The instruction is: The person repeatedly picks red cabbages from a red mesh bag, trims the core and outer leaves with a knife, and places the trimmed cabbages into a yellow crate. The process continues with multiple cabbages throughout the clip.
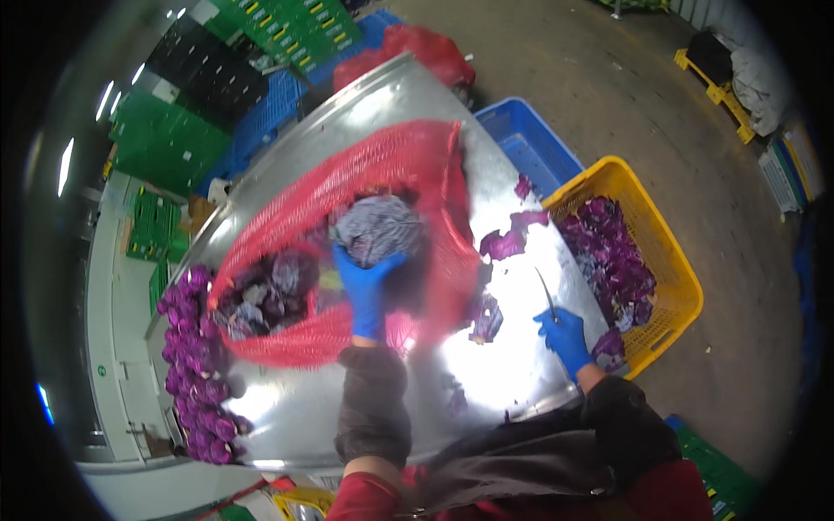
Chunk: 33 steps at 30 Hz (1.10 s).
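Observation:
My left hand [367, 273], in a blue glove, grips a red cabbage [378, 229] with dull outer leaves over a red mesh sack [313, 176]. More untrimmed cabbages [270, 296] show through the sack's opening to the left. In my right hand [565, 340], also gloved in blue, is a knife [546, 290] with a thin curved blade that points away from me. Loose purple leaves [503, 245] lie on the steel table [521, 371] between the sack and the right hand.
Glossy purple cabbages [199, 365] are piled along the table's left edge. A yellow crate [671, 260] holding purple leaves adjoins the right edge, with a blue crate [528, 140] beyond. Behind the table are another red sack [427, 52] and stacked green crates [293, 26].

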Each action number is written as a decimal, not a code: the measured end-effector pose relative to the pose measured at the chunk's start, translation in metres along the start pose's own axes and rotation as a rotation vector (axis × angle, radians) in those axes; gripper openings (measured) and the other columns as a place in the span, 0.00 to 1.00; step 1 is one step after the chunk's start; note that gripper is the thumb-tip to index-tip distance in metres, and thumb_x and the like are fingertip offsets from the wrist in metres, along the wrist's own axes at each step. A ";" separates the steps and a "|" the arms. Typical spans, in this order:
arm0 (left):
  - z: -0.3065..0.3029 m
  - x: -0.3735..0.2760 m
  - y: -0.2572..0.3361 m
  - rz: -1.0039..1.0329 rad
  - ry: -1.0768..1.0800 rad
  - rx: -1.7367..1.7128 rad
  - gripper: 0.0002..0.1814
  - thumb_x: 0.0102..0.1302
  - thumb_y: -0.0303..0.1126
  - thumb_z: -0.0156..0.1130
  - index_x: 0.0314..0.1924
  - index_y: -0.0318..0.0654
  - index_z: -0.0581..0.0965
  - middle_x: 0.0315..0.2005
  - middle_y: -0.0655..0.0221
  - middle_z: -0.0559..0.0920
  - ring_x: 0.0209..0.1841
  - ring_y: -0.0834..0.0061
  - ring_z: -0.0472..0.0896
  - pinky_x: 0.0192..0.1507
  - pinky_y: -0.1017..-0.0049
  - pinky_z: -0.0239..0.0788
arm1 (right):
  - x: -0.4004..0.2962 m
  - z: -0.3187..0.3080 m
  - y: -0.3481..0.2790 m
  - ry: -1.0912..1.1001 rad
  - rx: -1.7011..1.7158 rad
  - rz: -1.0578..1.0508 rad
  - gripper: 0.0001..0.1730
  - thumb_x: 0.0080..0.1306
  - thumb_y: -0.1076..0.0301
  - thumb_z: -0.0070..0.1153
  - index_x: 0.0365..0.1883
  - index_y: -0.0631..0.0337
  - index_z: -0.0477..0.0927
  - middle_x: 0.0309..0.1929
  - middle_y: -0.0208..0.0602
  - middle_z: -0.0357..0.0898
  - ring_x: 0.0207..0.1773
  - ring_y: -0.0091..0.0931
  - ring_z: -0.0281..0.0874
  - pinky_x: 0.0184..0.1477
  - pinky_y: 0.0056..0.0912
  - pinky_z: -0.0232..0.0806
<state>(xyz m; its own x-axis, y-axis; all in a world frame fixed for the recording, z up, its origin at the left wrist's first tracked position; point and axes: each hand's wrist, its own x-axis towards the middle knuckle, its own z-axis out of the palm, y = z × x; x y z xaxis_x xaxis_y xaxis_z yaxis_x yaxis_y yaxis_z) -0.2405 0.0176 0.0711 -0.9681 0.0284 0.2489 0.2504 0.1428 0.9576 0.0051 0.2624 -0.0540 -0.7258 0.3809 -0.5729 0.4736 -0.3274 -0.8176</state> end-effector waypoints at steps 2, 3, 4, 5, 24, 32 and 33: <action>-0.028 -0.030 0.023 -0.052 -0.019 -0.064 0.55 0.35 0.26 0.78 0.66 0.33 0.59 0.56 0.58 0.70 0.56 0.64 0.71 0.58 0.67 0.66 | 0.001 -0.001 0.002 0.012 -0.014 -0.013 0.09 0.66 0.64 0.56 0.34 0.59 0.82 0.20 0.30 0.74 0.14 0.16 0.66 0.17 0.18 0.58; -0.041 -0.047 0.040 -0.028 -0.052 -0.059 0.55 0.34 0.26 0.78 0.65 0.33 0.60 0.57 0.59 0.70 0.56 0.64 0.71 0.59 0.67 0.65 | -0.003 0.000 -0.005 0.017 -0.040 -0.025 0.08 0.65 0.64 0.57 0.34 0.59 0.82 0.21 0.30 0.75 0.14 0.16 0.66 0.16 0.19 0.58; -0.053 -0.066 0.044 -0.030 -0.055 -0.036 0.55 0.33 0.26 0.77 0.65 0.34 0.61 0.57 0.61 0.70 0.56 0.65 0.72 0.59 0.67 0.65 | 0.004 -0.001 0.004 0.013 -0.014 -0.031 0.07 0.65 0.66 0.57 0.34 0.59 0.82 0.22 0.31 0.76 0.14 0.16 0.67 0.16 0.19 0.58; -0.058 -0.086 0.051 -0.110 -0.076 -0.083 0.55 0.33 0.25 0.77 0.65 0.34 0.61 0.57 0.61 0.70 0.56 0.65 0.72 0.59 0.67 0.65 | 0.005 -0.002 0.007 0.030 -0.034 -0.039 0.06 0.64 0.67 0.56 0.34 0.59 0.82 0.22 0.30 0.77 0.15 0.16 0.66 0.17 0.20 0.59; -0.055 -0.253 0.003 -0.839 -0.461 0.150 0.40 0.66 0.46 0.60 0.69 0.33 0.56 0.58 0.56 0.71 0.56 0.62 0.74 0.53 0.67 0.72 | -0.087 0.060 -0.009 -0.346 -0.360 -0.314 0.32 0.56 0.60 0.69 0.58 0.58 0.74 0.48 0.36 0.78 0.47 0.23 0.76 0.51 0.26 0.68; -0.035 -0.254 0.008 -0.546 -0.300 -0.095 0.52 0.50 0.27 0.72 0.71 0.36 0.50 0.63 0.57 0.61 0.64 0.65 0.64 0.65 0.69 0.60 | -0.103 0.037 0.003 -0.263 -0.531 -0.471 0.19 0.64 0.66 0.54 0.54 0.54 0.77 0.38 0.38 0.79 0.31 0.25 0.79 0.35 0.31 0.72; -0.039 -0.254 0.001 -0.531 -0.311 -0.090 0.52 0.50 0.27 0.72 0.71 0.36 0.50 0.63 0.57 0.61 0.63 0.66 0.65 0.65 0.69 0.61 | -0.103 0.037 0.006 -0.198 -0.632 -0.634 0.19 0.64 0.66 0.53 0.54 0.54 0.77 0.38 0.39 0.79 0.29 0.27 0.79 0.34 0.32 0.72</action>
<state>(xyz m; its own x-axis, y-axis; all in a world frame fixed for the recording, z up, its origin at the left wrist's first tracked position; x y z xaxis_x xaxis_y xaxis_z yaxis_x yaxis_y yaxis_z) 0.0061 -0.0280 0.0147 -0.9143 0.2654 -0.3059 -0.2795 0.1333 0.9509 0.0644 0.1896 0.0023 -0.9875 0.1539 -0.0332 0.0998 0.4486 -0.8881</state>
